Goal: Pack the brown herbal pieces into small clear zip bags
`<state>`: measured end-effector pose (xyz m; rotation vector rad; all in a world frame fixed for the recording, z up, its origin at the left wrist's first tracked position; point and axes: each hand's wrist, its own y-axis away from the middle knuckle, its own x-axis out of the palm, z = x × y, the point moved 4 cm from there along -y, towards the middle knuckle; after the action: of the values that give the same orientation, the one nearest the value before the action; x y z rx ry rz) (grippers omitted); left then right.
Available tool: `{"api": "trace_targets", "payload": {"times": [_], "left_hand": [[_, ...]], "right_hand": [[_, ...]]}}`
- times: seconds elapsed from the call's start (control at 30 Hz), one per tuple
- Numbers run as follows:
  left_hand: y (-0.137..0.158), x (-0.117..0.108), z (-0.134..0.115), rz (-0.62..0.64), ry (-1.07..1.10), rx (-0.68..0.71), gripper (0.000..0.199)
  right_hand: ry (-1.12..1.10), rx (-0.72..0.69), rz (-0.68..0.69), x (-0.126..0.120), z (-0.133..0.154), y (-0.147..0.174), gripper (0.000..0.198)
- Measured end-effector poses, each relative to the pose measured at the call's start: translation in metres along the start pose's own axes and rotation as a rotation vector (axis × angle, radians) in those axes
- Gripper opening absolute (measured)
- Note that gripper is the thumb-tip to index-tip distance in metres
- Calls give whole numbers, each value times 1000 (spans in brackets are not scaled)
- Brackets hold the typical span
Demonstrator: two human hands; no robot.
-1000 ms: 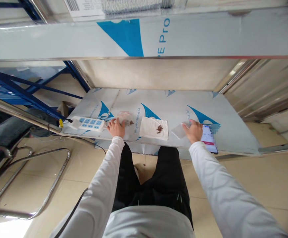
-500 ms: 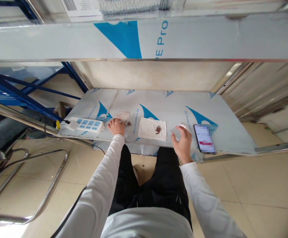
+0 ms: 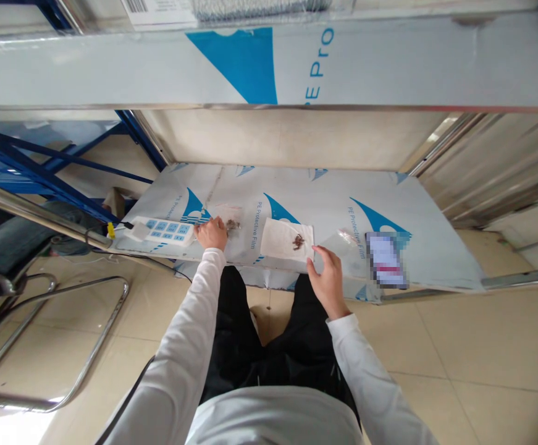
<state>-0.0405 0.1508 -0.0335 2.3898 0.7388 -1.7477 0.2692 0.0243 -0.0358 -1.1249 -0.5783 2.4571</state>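
Note:
My left hand (image 3: 212,235) rests palm down on the table, fingers spread a little, between the power strip and a clear plastic bag (image 3: 233,213). Small brownish bits (image 3: 232,224) lie in or on that bag; which, I cannot tell. A white cloth or paper towel (image 3: 278,241) is spread in the middle, and a little heap of small brown pieces (image 3: 298,241) sits on its right part. At the towel's right edge is my right hand (image 3: 328,275), thumb and forefinger apart with nothing visible between them. Whether it touches the towel is unclear.
A white power strip (image 3: 169,232) with blue sockets lies at the left. To the right are another clear bag (image 3: 347,236) and a phone (image 3: 386,259) with its screen lit. A film-covered upper shelf (image 3: 157,71) runs across above the table (image 3: 296,185).
My right hand has moved left, from beside the right-hand bag to the towel's edge. My left hand has shifted slightly left, uncovering more of the brownish bits.

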Motion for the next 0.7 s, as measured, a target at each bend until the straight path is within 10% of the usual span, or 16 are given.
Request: {"api": "trace_targets", "payload": {"times": [0.17, 0.3, 0.53, 0.7], "left_hand": [[5, -16, 1, -48, 52, 64, 35], [45, -43, -9, -141, 503, 181, 27], [154, -48, -41, 452, 1206, 154, 27], [181, -61, -41, 352, 1128, -12, 27]], "right_hand": [[-11, 10, 31, 2, 3, 4, 30], [-164, 103, 51, -3, 19, 2, 32], [-788, 416, 397, 4, 66, -7, 45], [-677, 296, 189, -26, 78, 2, 20]]}}
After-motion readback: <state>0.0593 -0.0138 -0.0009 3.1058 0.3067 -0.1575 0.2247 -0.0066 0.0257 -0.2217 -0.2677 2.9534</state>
